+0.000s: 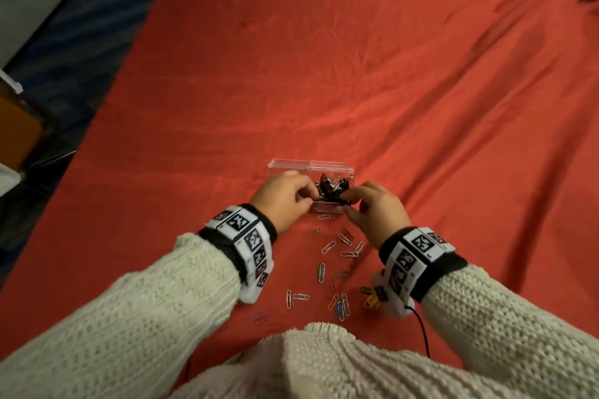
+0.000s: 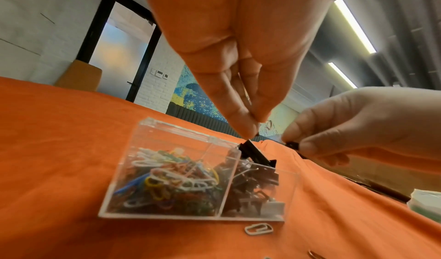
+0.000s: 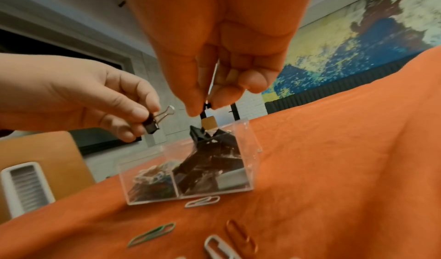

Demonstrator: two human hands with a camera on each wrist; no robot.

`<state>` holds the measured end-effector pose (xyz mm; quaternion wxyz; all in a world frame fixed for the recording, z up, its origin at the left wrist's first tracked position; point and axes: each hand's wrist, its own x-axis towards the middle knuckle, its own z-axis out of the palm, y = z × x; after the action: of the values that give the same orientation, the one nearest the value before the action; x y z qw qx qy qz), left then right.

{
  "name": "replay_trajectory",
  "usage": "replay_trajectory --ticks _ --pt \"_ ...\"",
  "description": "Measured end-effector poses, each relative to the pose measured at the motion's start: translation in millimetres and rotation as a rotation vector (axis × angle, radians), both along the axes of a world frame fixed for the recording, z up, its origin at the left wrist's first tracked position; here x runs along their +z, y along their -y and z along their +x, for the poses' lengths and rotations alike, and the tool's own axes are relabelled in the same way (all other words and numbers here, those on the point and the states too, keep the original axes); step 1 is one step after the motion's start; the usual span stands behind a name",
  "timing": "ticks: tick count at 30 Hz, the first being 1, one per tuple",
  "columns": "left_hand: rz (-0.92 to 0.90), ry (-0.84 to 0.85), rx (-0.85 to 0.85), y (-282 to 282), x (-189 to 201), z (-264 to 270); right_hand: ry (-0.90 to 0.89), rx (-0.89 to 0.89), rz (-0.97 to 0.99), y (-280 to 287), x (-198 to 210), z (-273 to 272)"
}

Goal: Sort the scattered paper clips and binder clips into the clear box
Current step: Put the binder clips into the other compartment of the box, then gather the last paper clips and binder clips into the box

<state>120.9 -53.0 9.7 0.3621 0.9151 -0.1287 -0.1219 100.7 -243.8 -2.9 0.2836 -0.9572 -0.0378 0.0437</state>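
A clear box (image 1: pixel 291 165) (image 2: pixel 124 168) (image 3: pixel 249 146) sits on the red cloth; its left compartment holds coloured paper clips (image 2: pixel 171 180), its right one a pile of black binder clips (image 1: pixel 332 186) (image 3: pixel 214 161). My left hand (image 1: pixel 312 196) (image 2: pixel 253 131) (image 3: pixel 143 119) pinches a black binder clip (image 3: pixel 151 126) just over the box. My right hand (image 1: pixel 348 204) (image 3: pixel 203 108) (image 2: pixel 300 144) pinches a small black binder clip (image 2: pixel 292 145) above the box's right side. Several loose paper clips (image 1: pixel 337 269) (image 3: pixel 152 234) lie between the box and my body.
The red cloth (image 1: pixel 356 74) covers the table and stretches far beyond the box; its left edge drops to a dark floor. One white paper clip (image 2: pixel 259 231) (image 3: pixel 203 201) lies against the box's near wall. A thin black cable (image 1: pixel 421 334) hangs from my right wristband.
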Motion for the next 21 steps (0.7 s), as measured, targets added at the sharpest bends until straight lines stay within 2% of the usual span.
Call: replay_trajectory --ticks 2,5,10,13,21 --pt "0.014 0.012 0.01 11.9 2.0 11.5 -0.014 -0.018 0.002 1.0 0.9 12.5" --pt "0.042 -0.008 0.006 22.9 -0.1 20.8 -0.038 0.034 -0.109 -0.2 -1.8 20.7" --pt "0.221 -0.012 -0.11 27.0 -8.3 22.3 -0.031 0.102 -0.2 1.1 -6.4 16.3" --pt "0.211 0.007 -0.072 23.5 -11.3 22.2 -0.038 0.157 -0.255 4.0 -6.5 13.9" --pt "0.256 0.02 -0.089 21.2 -11.1 15.5 -0.026 0.102 -0.182 4.2 -2.1 8.2"
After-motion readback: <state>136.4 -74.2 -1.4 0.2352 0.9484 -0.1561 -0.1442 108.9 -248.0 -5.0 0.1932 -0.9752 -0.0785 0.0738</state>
